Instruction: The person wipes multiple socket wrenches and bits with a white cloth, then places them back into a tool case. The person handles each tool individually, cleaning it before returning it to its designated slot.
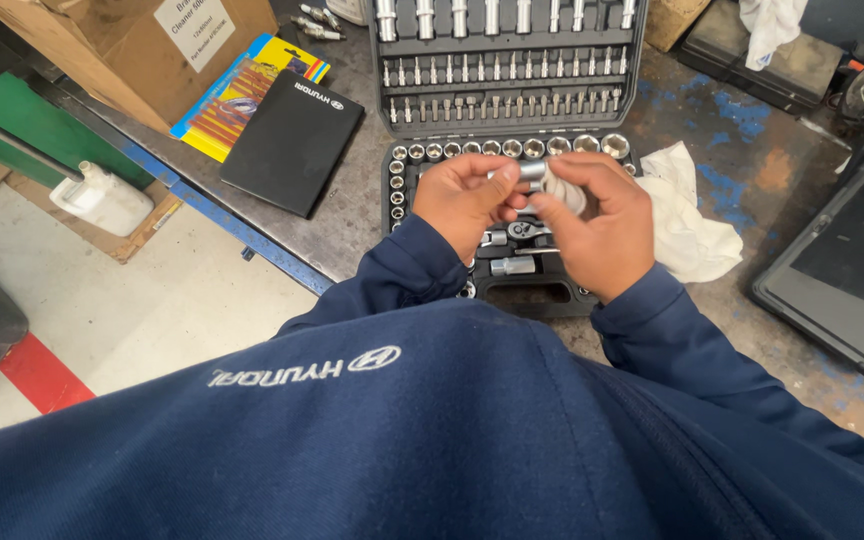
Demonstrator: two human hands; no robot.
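Clearly both hands together over open socket set case point(422, 215): left hand point(464, 200) and right hand point(597, 225) pinch metal socket piece point(532, 172) between fingertips, long axis left-right, held level, equally near both, above case's lower tray.

Two hands point(467, 195) point(602, 225), one socket case point(407, 190), one white rag point(687, 225), one black folder point(292, 140)

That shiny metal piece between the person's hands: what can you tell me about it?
The metal socket is a short silvery cylinder, bright and polished like chromed steel. It lies roughly level, held above the open black socket set case. The left hand pinches one end with its fingertips; the right hand grips the other, partly through a white cloth bunched against it. Its far end is hidden.
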